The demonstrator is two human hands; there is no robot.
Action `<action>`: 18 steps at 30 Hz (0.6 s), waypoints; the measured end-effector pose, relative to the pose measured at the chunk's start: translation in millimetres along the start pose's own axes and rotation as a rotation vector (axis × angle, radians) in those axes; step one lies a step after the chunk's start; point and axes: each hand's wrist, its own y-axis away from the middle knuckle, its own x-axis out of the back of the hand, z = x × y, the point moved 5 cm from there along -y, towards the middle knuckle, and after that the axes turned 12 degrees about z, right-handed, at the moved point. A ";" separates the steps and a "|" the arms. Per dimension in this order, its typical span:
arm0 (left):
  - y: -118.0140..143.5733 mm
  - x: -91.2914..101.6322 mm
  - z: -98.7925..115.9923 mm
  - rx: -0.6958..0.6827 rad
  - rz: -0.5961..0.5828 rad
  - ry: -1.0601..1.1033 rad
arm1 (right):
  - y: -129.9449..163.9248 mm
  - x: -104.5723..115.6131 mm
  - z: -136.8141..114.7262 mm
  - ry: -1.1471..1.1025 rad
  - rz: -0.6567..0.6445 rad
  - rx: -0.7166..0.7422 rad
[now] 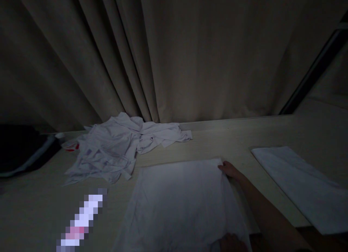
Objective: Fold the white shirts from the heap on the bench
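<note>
A flat white cloth (pixel 179 197) lies spread on the pale surface before me, with a thin, see-through margin along its sides. My right hand (pixel 228 169) reaches in from the lower right and pinches the far right corner between thumb and fingers. Cut off by the bottom edge of the view, my left hand (pixel 231 243) rests on the near part of the same cloth. Its fingers look curled around a raised fold there, though the dim light hides detail.
A crumpled heap of white clothing (pixel 108 147) lies back left. Another flat white cloth (pixel 301 183) lies at the right. A dark bundle (pixel 24 150) sits far left, near a red-and-white item (pixel 71 146). A pixelated bright strip (pixel 84 217) shows front left. Brown curtains (pixel 217 56) hang behind.
</note>
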 end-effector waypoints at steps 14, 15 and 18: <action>15.3 42.6 -33.3 -0.057 0.275 0.092 | 0.3 1.1 3.7 0.001 0.012 0.003; 16.7 36.9 -32.5 -0.012 0.272 0.080 | 0.8 0.8 4.2 0.001 0.009 0.006; 22.2 19.0 -20.9 0.098 0.301 0.038 | 0.4 -1.5 5.7 0.004 0.005 0.023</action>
